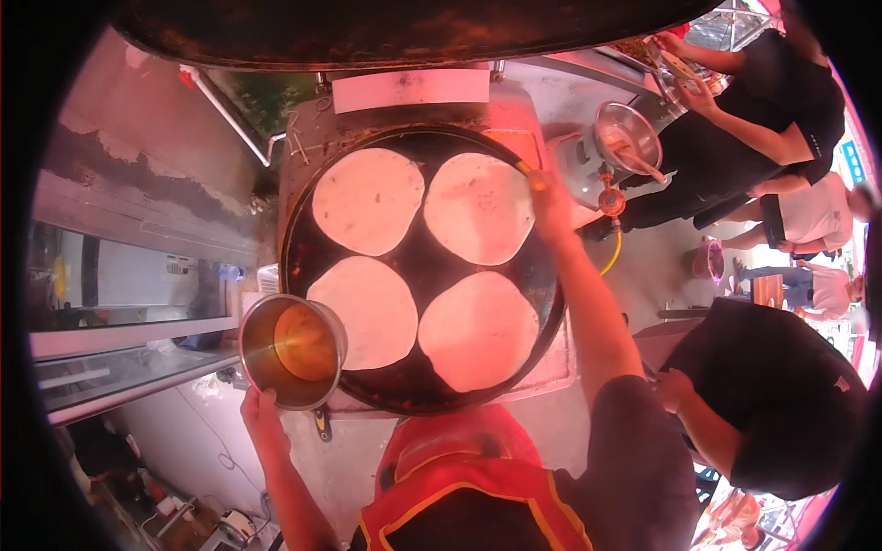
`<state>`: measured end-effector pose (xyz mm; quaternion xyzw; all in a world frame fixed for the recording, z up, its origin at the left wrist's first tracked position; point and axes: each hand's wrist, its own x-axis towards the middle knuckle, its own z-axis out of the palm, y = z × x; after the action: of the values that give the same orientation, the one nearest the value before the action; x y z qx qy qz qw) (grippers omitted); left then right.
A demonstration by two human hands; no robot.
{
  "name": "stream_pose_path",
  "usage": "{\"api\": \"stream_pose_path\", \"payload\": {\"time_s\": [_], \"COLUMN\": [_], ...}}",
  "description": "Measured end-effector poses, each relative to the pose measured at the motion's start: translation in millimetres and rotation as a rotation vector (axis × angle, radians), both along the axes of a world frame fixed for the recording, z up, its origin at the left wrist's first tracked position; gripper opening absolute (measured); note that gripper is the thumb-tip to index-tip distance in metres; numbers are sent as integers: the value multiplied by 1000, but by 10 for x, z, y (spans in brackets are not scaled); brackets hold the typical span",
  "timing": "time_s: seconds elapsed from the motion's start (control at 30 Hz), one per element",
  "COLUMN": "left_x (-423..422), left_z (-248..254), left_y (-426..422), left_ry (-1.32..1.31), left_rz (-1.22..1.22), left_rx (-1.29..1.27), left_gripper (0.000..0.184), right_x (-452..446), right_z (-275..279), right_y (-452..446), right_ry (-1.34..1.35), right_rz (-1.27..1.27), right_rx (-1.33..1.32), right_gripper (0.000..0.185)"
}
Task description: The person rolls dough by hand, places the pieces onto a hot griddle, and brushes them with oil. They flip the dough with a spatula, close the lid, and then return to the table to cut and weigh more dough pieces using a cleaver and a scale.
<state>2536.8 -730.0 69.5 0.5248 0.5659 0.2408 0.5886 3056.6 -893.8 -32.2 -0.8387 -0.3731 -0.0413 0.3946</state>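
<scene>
My left hand (261, 410) grips the rim of a metal bowl (257, 367) with yellowish oil (307, 344) in it. The bowl is tilted beside the left front edge of a round dark griddle (418, 266). Several pale flatbreads, among them one at the back left (367, 202) and one at the front right (480, 331), lie flat on the griddle. Over its right rim, my right hand (551, 209) is closed around a small yellow-orange thing (525, 169), next to the back right flatbread (480, 208). What kind of thing it is cannot be made out.
A large dark lid (404, 37) hangs above the griddle's far side. To the right stand a metal bowl (628, 138) and an orange gas regulator (611, 200) with a yellow hose. People in dark clothes (772, 395) are close on my right. A glass-fronted frame (138, 275) is left.
</scene>
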Motion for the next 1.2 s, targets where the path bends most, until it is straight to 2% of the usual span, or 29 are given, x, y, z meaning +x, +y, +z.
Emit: {"api": "stream_pose_path", "payload": {"time_s": [0.03, 0.07, 0.1, 0.13, 0.17, 0.2, 0.23, 0.27, 0.3, 0.4, 0.43, 0.47, 0.5, 0.53, 0.57, 0.67, 0.7, 0.77, 0.83, 0.9, 0.97, 1.07, 1.13, 1.17, 1.2], "left_x": [-8, -48, -79, -105, -78, -43, -40, -56, -52, 41, 105, 61, 8, -38, 87, 42, 111, 229, 225, 315, 418, 538, 504, 504, 514], "left_z": [-43, -93, -102, -96, -87, -86, -94, -97, -94, 62, 122, 112, 61, 46, 183, 31, 72, 47, -245, -320, -276, -65, -153, -163, -180], "left_y": [-9, 8, 31, 33, 20, 17, 25, 27, 44, 8, -40, -9, 13, 27, -30, 50, 9, -14, 33, 38, -38, -113, -105, -93, -74], "left_ry": [-15, -24, -26, -48, -76, -107, -108, -104, -106, -43, -100, -77, -55, -30, -36, 197, 183, 204, 253, 274, 294, 333, 246, 215, 184], "left_rz": [-18, -38, -62, -54, -47, -41, -59, -71, -79, -97, -61, -72, -81, -94, -86, -261, -255, -292, -341, -361, -415, -473, -449, -437, -426], "left_rx": [8, 20, 34, 34, 31, 26, 26, 26, 31, 62, 78, 96, 112, 123, 147, 363, 397, 428, 442, 493, 539, 517, 438, 400, 362], "left_gripper": [26, 26, 25, 26, 26, 26, 26, 27, 28, 28, 26, 26, 25, 25, 22, 21, 18, 14, 14, 17, 19, 19, 19, 18, 18], "right_x": [-15, -108, -353, -652, -839, -1085, -1438, -1617, -1594, -881, -705, -601, -353, -337, -478, -1078, -1386, -1961, -2452, -2794, -2969, -2932, -2736, -2633, -2563], "right_z": [-211, -429, -420, -410, -686, -718, -209, 80, -23, -1036, -643, -387, -487, -290, 64, 805, 1147, 1501, 1546, 1432, 1092, 882, 890, 946, 1002], "right_y": [95, 140, 183, 197, 178, 190, 201, 231, 266, 116, -64, -179, -376, -451, -435, -175, -94, 70, 251, 456, 519, 525, 262, 130, 2], "right_ry": [-157, -213, -188, 133, -219, -286, 1, 86, 170, 272, 411, 407, 369, 276, 184, 564, 546, 754, 587, 287, 273, 289, 737, 928, 1049], "right_rz": [34, 39, 115, 120, 206, 327, 346, 311, 171, -230, -249, -404, -485, -472, -343, -150, -60, 85, 282, 414, 390, 280, 153, 153, 98], "right_rx": [-11, -192, -160, -38, -168, -38, -165, -48, -66, 25, 80, 175, -87, -50, 170, 519, 464, 443, 413, 245, 73, 96, 257, 457, 552], "right_gripper": [24, 23, 23, 22, 24, 27, 29, 19, 15, 23, 31, 34, 33, 30, 23, 17, 13, 14, 16, 17, 17, 17, 19, 19, 19]}}
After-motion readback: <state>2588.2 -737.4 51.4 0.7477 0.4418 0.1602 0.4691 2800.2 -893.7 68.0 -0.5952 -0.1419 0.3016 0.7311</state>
